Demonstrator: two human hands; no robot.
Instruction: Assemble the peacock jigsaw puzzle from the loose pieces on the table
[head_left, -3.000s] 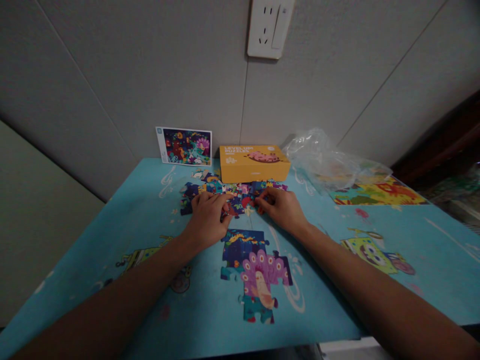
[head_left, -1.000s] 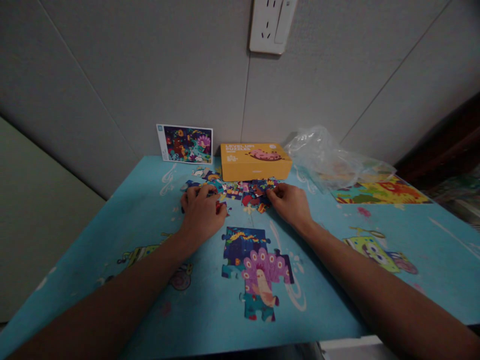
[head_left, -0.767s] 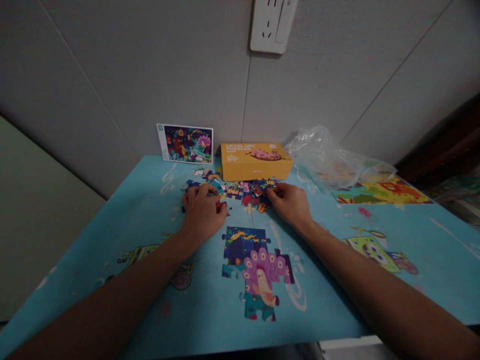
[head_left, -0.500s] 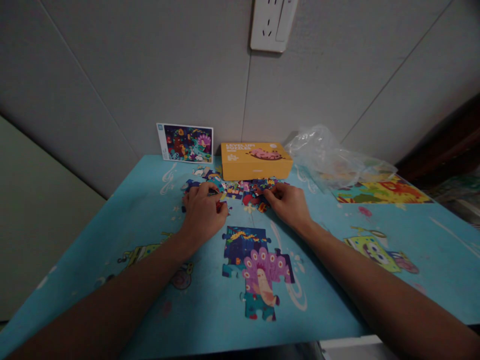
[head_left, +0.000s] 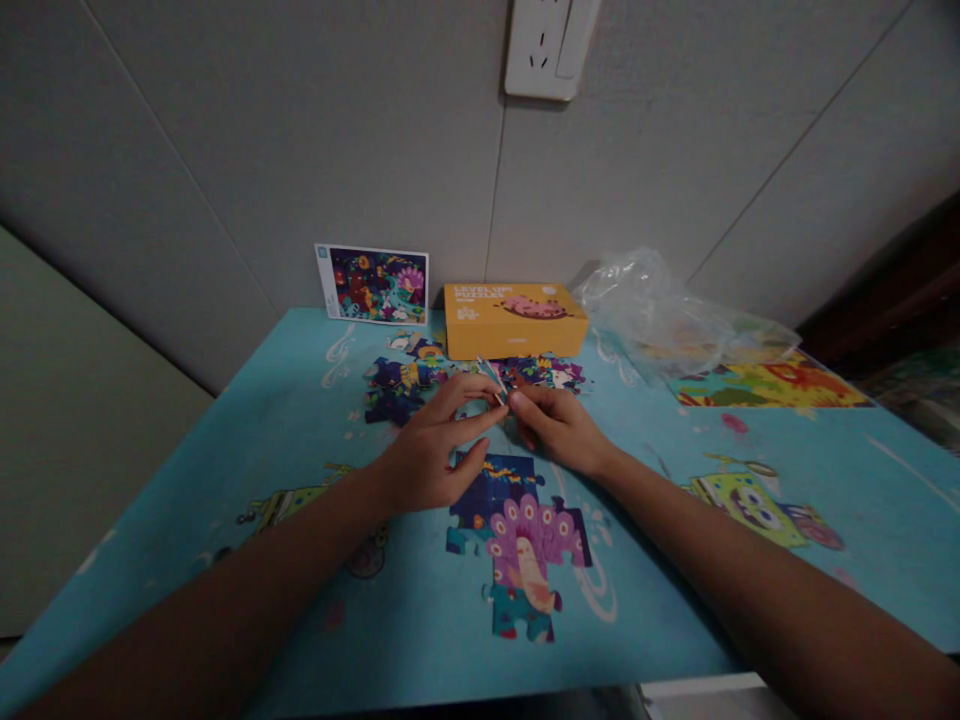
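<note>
Between the two hands a puzzle piece (head_left: pixel 491 376) is held up, seen nearly edge-on. My right hand (head_left: pixel 559 425) pinches it between thumb and fingers. My left hand (head_left: pixel 442 440) touches its left side with the fingertips, the thumb apart from the other fingers. Below the hands lies a joined puzzle section (head_left: pixel 525 545) with a pink peacock; my left thumb is over its upper left corner. Loose pieces (head_left: pixel 394 388) lie in a pile behind and left of the left hand, and more pieces (head_left: pixel 555 372) lie in front of the box.
A yellow puzzle box (head_left: pixel 516 335) stands against the wall. Left of it leans a reference picture card (head_left: pixel 379 286). A clear plastic bag (head_left: pixel 652 310) lies at the back right, partly over a colourful sheet (head_left: pixel 772 385). The patterned blue tablecloth (head_left: pixel 300 590) covers the table.
My left hand has moved right, away from the loose pile, to meet my right hand. My right hand has drawn slightly left and nearer, and a piece is now raised between them.
</note>
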